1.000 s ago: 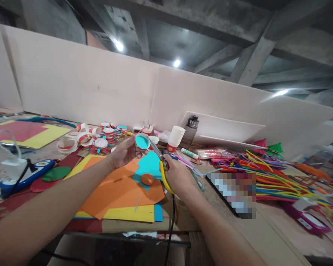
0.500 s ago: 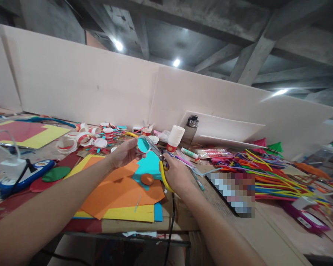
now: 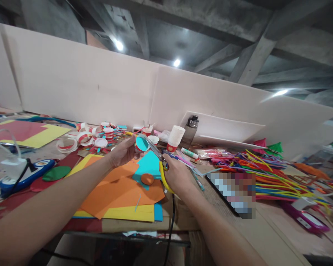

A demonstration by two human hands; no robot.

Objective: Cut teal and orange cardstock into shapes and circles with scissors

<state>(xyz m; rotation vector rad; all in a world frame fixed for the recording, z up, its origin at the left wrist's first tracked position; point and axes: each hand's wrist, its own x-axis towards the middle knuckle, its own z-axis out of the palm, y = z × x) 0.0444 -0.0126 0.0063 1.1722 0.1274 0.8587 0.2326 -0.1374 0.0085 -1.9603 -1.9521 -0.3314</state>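
My left hand [image 3: 124,152] grips a short cut-down paper cup [image 3: 141,149] by its edge. A round turquoise face [image 3: 142,143] on the cup is turned toward me, with a bit of red showing below it. In my right hand [image 3: 177,171] is a pair of scissors [image 3: 163,171] with yellow handles. Their metal blades lie along the right edge of the turquoise face; whether the blades are parted there is too small to tell. Beneath both hands are turquoise paper [image 3: 147,166], a small orange disc [image 3: 147,179] and orange sheets [image 3: 119,195].
Several cut cup pieces [image 3: 100,142] sit at the back left. A stack of paper cups [image 3: 176,136] and a dark bottle [image 3: 191,133] stand behind my right hand. Rightward lie a pixelated tablet-like device [image 3: 231,195] and colourful pipe cleaners [image 3: 277,184]. A blue power strip [image 3: 24,181] is at left.
The cup piece has shifted slightly left and turned, so more of its red side shows below the turquoise face. My right hand and the scissors stay almost in place.
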